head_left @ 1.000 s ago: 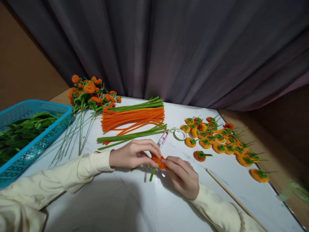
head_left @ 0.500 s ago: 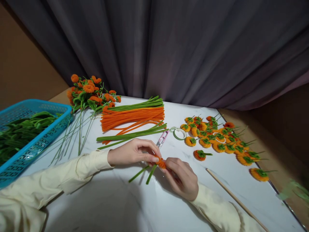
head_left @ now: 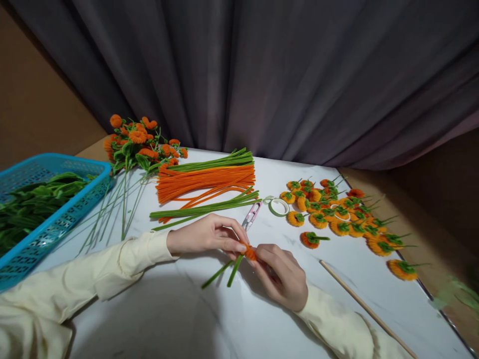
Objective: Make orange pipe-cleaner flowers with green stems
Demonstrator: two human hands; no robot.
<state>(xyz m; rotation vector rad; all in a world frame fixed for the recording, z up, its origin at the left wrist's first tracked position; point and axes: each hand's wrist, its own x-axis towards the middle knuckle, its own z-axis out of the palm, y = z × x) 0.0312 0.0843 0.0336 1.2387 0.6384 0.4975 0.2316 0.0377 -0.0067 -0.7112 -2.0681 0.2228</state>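
Between my hands, above the white table (head_left: pixel 175 319), is a small orange pipe-cleaner flower (head_left: pixel 250 253) with green pipe-cleaner ends (head_left: pixel 235 270) pointing down and left. My left hand (head_left: pixel 213 235) pinches its left side between thumb and fingers. From the right, my right hand (head_left: pixel 282 274) grips the other side with its fingers bent. My fingertips hide part of the flower. Just behind them lie pink-handled thread snips (head_left: pixel 252 215). A roll of green tape (head_left: pixel 279 207) rests to the right of the snips.
Orange pipe cleaners (head_left: pixel 205 183) and green pipe cleaners (head_left: pixel 205 207) lie behind my hands. A blue basket (head_left: pixel 88 192) of green leaves (head_left: pixel 45 199) stands left, beside stemmed orange flowers (head_left: pixel 138 137). Several flower heads (head_left: pixel 340 228) and a wooden stick (head_left: pixel 364 305) lie right.
The green ends have swung slightly to the right and down as the orange flower shifts a little in my fingers. Both hands stay almost in place.
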